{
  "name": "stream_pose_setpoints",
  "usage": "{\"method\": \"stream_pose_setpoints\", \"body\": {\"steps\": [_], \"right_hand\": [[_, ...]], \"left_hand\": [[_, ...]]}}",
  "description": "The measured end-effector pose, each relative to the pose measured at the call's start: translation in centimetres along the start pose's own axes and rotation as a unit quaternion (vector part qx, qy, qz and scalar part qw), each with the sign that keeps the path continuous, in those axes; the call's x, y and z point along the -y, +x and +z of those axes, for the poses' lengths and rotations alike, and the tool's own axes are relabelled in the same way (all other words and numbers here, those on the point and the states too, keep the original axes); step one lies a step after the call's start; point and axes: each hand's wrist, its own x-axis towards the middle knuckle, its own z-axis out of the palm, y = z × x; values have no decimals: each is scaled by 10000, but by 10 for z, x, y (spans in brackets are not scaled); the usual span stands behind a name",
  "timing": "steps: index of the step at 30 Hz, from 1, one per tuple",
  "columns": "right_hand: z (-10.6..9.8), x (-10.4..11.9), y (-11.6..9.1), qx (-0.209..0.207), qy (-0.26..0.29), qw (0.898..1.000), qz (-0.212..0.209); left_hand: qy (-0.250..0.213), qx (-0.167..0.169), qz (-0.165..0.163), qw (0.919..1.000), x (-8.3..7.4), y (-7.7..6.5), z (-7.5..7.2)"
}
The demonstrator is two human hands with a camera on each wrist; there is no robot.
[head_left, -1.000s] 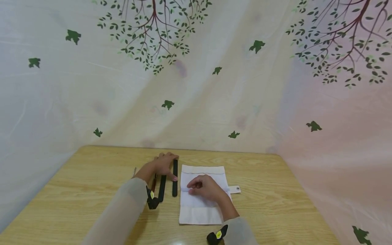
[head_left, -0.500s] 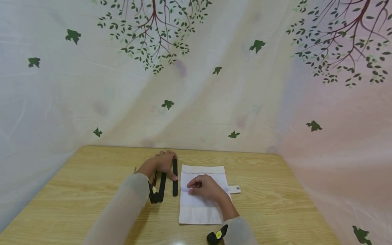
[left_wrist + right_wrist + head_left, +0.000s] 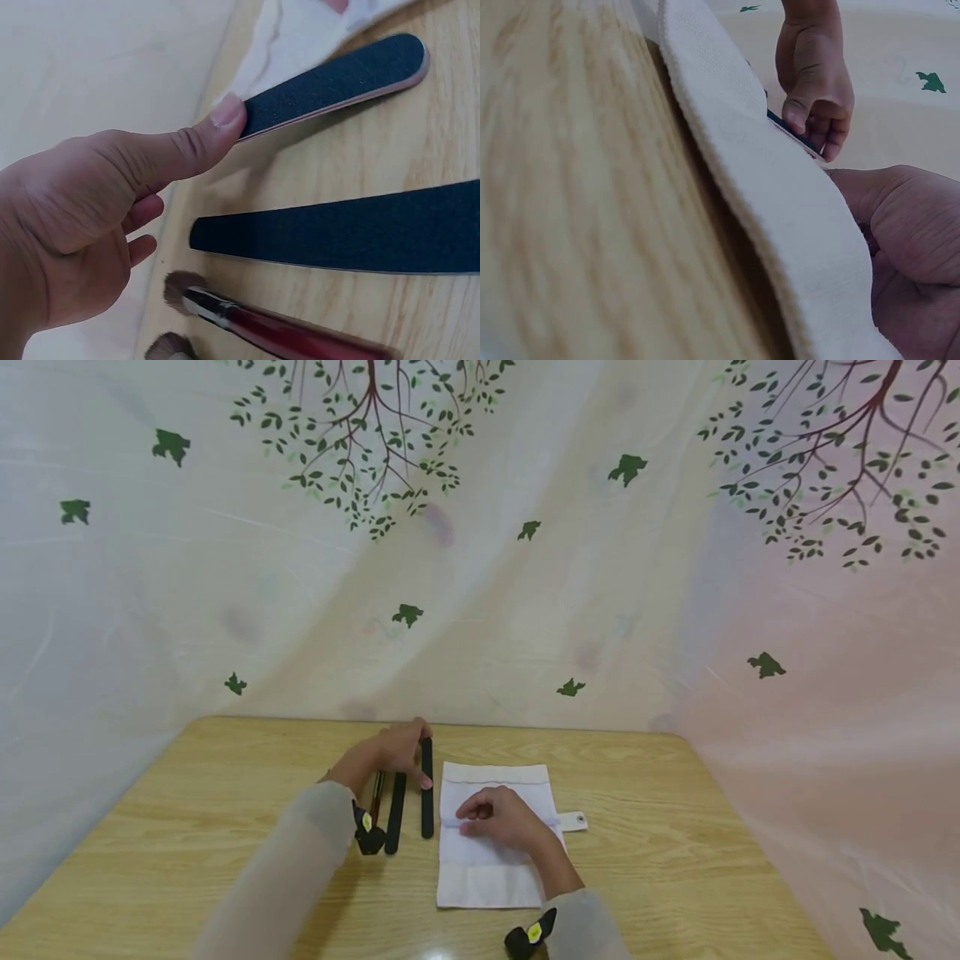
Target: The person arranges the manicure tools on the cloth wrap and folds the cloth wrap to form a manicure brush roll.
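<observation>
My left hand (image 3: 397, 752) pinches the far end of a black nail file (image 3: 337, 82), thumb on its upper face. In the left wrist view the file is tilted over the table, with a shadow under it. A second black nail file (image 3: 345, 232) lies beside it. Left of that are a makeup brush with a red handle (image 3: 277, 330) and another brush head (image 3: 169, 347). My right hand (image 3: 506, 818) is over the white fabric pouch (image 3: 487, 889), laid out flat, thumb and fingertips pinching its middle fold. The right wrist view shows the pouch's side edge (image 3: 735, 180) raised off the wood.
A strap with a snap button (image 3: 573, 822) sticks out from the pouch's right side. The wooden table (image 3: 660, 843) ends at a curtain (image 3: 480, 643) printed with leaves and branches. A black camera (image 3: 369, 839) is strapped to the left wrist.
My left hand has shifted slightly toward the back of the table, and the far end of the nail file has come up with it. The right hand and the pouch stay put.
</observation>
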Motion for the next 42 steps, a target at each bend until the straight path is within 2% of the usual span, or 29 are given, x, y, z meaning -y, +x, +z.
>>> {"method": "stream_pose_setpoints", "body": {"steps": [5,10,14,17,21,25,28,34,37,42], "right_hand": [[0,1,0,-20,-62,10000,-66],[0,2,1,8,-88,9999,-74],[1,2,0,32,-22,10000,-42],[1,2,0,59,17,10000,18],[0,3,1,109,53,9999,38],[1,2,3,182,58,9998,-5],[2,0,4,235,43,9997,-15],[3,-2,4,256,90,9996,21],[4,-1,4,244,109,9996,67],[4,-1,3,230,85,9997,86]], "left_hand": [[-902,-32,352,9953,-1,-6,-10],[-1851,17,602,9809,1,-12,-14],[-2526,-23,622,9656,2,-14,-13],[-3038,-66,604,9508,2,-16,-13],[-3506,-202,705,9337,0,-15,-12],[-3757,-366,854,9221,-4,-12,-10],[-3797,-575,960,9183,-9,-9,-9],[-3977,-1095,941,9061,-20,-2,-1],[-4017,-1255,871,9030,-23,2,3],[-4010,-1357,749,9029,-26,5,10]]}}
